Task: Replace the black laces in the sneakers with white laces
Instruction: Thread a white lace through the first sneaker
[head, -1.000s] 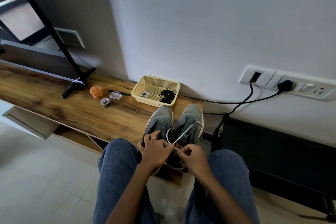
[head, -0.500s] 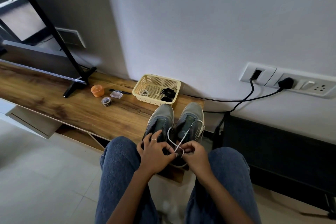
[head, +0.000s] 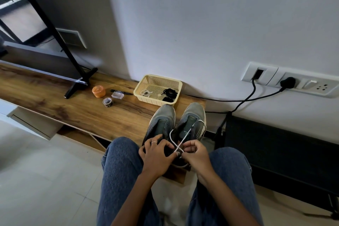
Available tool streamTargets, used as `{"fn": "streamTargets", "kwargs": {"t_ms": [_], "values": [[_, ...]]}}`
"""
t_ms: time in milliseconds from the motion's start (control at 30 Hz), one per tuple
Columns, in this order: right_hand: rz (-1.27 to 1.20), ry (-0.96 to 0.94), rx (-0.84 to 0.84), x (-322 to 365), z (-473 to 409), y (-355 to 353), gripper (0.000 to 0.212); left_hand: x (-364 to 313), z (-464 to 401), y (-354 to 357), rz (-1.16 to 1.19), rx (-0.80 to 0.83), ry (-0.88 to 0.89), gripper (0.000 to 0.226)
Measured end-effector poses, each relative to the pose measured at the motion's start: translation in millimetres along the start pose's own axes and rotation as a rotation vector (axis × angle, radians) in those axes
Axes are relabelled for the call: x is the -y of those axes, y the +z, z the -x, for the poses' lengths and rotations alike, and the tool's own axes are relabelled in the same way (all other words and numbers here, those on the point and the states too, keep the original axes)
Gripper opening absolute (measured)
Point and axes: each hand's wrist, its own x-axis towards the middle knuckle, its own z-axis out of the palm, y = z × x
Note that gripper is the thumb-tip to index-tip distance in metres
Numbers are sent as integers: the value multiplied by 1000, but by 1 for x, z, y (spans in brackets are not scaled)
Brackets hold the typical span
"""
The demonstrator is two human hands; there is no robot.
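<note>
Legs: the person's jeans-clad knees (head: 121,154) framed the bench edge, nearest the camera.
Left hand: the left hand (head: 156,154) sat at the heel end of the sneakers, fingers curled and pinching one end of the white lace (head: 180,143).
Right hand: the right hand (head: 195,152) was just beside it, almost touching, fingers curled round the other lace end.
Lace: the two strands crossed between the hands and ran away from the person to the eyelets of the right sneaker (head: 192,124).
Key relation: the sneaker's long axis pointed straight away from the hands, toe toward the wall; the right hand was nearer its eyelets, so the next threading probably fell to that side.
Left sneaker: the left sneaker (head: 162,121) stood touching its partner, with no lace visible in it.
Bench: both stood on the wooden bench (head: 82,112).
Basket: beyond the toes, the cream basket (head: 157,79) held black laces (head: 169,92) and a coiled white lace (head: 145,93).
</note>
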Motion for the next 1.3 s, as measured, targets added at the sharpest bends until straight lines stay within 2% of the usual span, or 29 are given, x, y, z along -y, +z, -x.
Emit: {"fn": "streamTargets", "kwargs": {"t_ms": [167, 400, 600, 867, 1067, 1167, 1233, 1300], "values": [[-62, -1, 26, 8, 2, -3, 30, 2, 0, 2, 5, 8, -16, 32], [-167, 5, 97, 7, 6, -3, 33, 4, 0, 4, 27, -13, -39, 22], [-172, -48, 145, 2, 7, -1, 38, 5, -2, 2, -64, -29, 8, 17], [-48, -214, 186, 3, 13, -1, 42, 6, -6, 3, 120, 32, -93, 20], [205, -330, 181, -7, 12, 2, 42, 11, -4, -1, -80, 30, 22, 16], [317, -376, 136, -12, 11, 2, 35, 15, -6, -6, -146, 94, 47, 24], [341, -408, 113, -15, 12, 4, 32, 17, -6, -6, -158, 131, 62, 30], [331, -429, 106, -19, 13, 7, 33, 17, -2, -3, -101, 121, 57, 27]]}}
